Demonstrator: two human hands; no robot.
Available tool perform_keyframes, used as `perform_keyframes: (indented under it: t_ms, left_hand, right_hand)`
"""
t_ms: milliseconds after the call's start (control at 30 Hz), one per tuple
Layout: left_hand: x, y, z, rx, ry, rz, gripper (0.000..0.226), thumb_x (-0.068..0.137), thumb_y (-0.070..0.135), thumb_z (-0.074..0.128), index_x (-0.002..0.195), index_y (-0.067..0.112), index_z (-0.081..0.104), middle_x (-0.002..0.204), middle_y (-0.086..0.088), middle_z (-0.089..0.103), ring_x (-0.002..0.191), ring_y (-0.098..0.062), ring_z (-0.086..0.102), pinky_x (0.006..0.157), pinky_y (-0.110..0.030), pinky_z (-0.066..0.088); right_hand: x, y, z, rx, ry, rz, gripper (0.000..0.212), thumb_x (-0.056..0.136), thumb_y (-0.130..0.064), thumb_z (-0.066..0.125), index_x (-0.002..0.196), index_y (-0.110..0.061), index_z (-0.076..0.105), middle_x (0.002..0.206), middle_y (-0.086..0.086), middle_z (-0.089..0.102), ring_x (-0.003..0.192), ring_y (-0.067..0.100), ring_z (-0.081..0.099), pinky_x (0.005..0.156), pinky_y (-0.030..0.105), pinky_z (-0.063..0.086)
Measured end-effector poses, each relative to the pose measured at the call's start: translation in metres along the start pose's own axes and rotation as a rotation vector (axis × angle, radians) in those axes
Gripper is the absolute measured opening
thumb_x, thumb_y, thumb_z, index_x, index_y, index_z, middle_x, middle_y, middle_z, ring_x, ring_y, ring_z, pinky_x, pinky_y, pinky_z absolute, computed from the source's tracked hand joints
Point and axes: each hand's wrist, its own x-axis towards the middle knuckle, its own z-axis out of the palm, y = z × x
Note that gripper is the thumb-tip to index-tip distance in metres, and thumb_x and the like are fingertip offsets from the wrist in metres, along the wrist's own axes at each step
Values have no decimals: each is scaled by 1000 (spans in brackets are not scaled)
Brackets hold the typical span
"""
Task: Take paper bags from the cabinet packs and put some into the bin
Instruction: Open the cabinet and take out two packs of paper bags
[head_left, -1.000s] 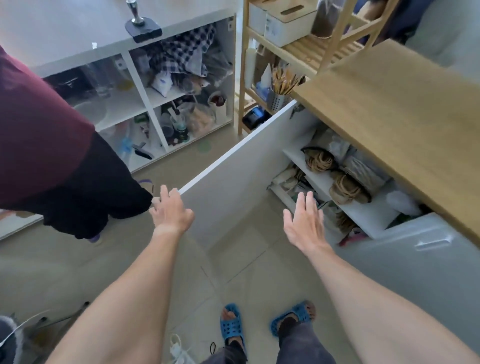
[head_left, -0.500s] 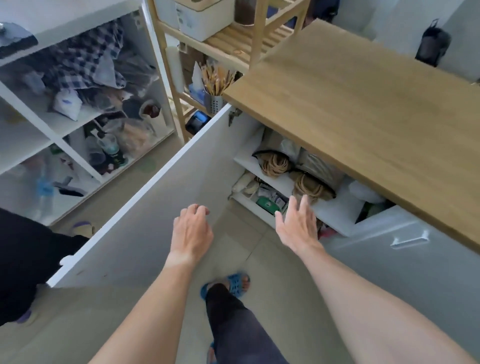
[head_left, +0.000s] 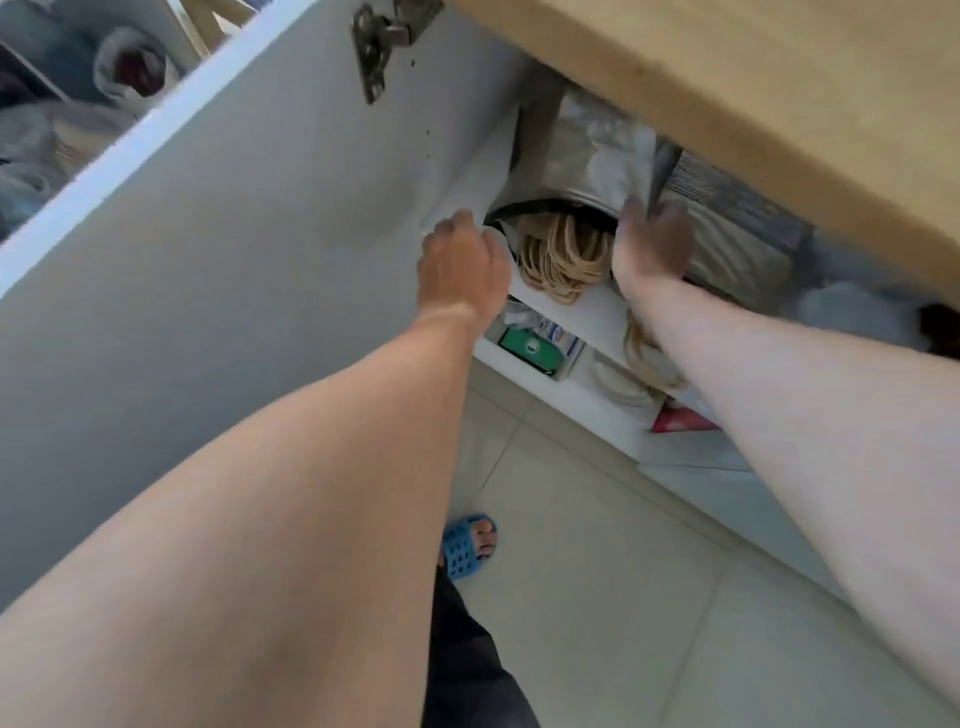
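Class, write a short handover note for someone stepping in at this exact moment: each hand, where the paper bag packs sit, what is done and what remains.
Left hand: fingers curled at the left edge of the plastic-wrapped pack of paper bags with twisted tan handles; grip unclear.
Right hand: laid on the pack's right side.
The pack lies on the upper white cabinet shelf; the white cabinet door is open.
Done: cabinet opened, pack reached.
Left: pull bags out, put some into the bin, which is not in view.

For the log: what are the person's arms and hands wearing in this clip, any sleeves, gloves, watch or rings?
Both forearms are bare as far as the frame shows, with no sleeves in view. The left hand and right hand have no gloves, and no watch or bracelet shows at either wrist. Rings cannot be ruled out, since the fingers are partly hidden and blurred. Lower down, dark trousers and a blue perforated slipper show.
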Motion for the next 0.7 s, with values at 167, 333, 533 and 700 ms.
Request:
perform_keyframes:
  t_ms: [167,333,533,700]
  left_hand:
    - [58,14,28,-67,-105,-2,51,103,40,31,139,5,37,136,-19,50,125,-35,47,101,-44,40]
    - [84,20,38,-89,-251,-107,61,102,49,19,146,10,30,147,-17,40,133,-32,41,101,-35,31]
    - [84,10,15,-112,-253,-211,72,97,61,10,154,18,25,157,-15,31,142,-33,31,118,-47,20]
    - [63,-20,-4,-296,-441,-434,96,69,84,38,138,20,50,137,-9,56,120,-32,57,104,-47,44]
  right_hand:
    - [41,5,18,5,-48,117,82,88,-61,53,148,-7,36,146,12,48,129,30,48,92,33,37]
    - [29,-2,33,-78,-189,82,110,70,-88,44,150,-13,39,151,13,44,135,33,44,103,35,35]
    - [-7,4,46,140,-325,301,117,47,-82,65,144,-17,50,138,9,59,117,30,60,100,33,46]
    - [-48,32,43,378,-427,505,117,43,-77,67,143,-21,48,132,7,63,114,31,63,100,49,50]
